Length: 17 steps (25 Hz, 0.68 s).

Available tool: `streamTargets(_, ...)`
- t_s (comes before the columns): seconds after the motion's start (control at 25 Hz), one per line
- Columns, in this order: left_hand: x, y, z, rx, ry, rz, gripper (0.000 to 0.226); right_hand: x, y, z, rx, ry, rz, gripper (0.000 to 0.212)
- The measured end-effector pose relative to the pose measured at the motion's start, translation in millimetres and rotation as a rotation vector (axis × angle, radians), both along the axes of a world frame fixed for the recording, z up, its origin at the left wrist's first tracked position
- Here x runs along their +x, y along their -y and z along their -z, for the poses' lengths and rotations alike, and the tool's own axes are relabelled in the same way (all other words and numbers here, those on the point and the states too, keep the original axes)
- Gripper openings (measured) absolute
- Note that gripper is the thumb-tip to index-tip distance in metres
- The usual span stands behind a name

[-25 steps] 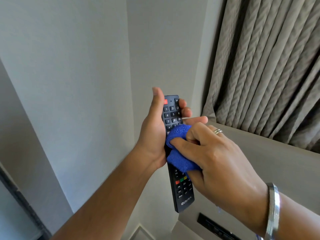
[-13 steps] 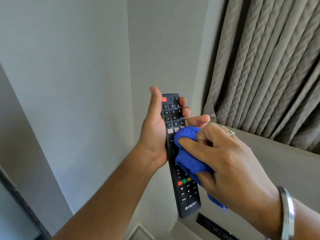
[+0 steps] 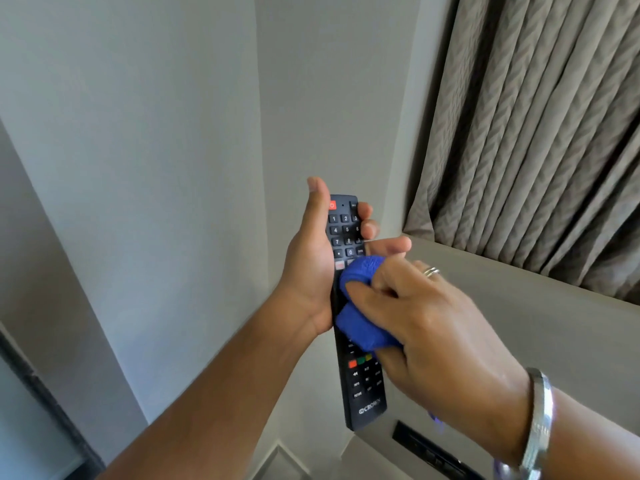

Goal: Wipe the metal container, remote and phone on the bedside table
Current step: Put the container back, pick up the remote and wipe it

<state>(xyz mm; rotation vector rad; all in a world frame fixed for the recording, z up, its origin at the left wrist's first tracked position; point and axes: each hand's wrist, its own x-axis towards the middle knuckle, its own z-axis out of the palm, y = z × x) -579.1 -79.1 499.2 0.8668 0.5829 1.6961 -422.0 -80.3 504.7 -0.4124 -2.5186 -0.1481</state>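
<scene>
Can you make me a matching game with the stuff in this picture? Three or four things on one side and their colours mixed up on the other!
Things:
1. long slim plastic remote
2. bunched-up soft cloth
3. shiny metal bangle on the right wrist
4. pleated fabric curtain

Colours:
A. silver
B. beige
C. black
D. blue

Pairs: 1-C, 2-D, 3-A, 4-B

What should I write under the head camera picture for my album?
Left hand holds a black remote upright while the right hand rubs its buttons with a blue cloth.
</scene>
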Motion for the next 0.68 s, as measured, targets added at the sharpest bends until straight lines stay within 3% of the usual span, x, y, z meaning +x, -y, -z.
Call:
streamTargets(0.16, -5, -3, 1, -0.045, -0.010, -0.025, 0.063, 5, 7, 19, 0.141, 0.304, -0.181, 0.031)
streamTargets(0.36, -15, -2, 7, -0.053, -0.018, 0.020, 0.064, 16, -13, 1, 0.061, 0.035, -0.093, 0.031)
streamTargets(0.56, -11, -1, 6, -0.049, 0.003, 0.065, 0.067, 5, -19, -6, 0.253, 0.197, -0.152, 0.030)
streamTargets(0.68, -13, 0, 4, -0.045, -0.016, 0.111, 0.067, 4, -25, -14, 0.309, 0.156, -0.112, 0.027)
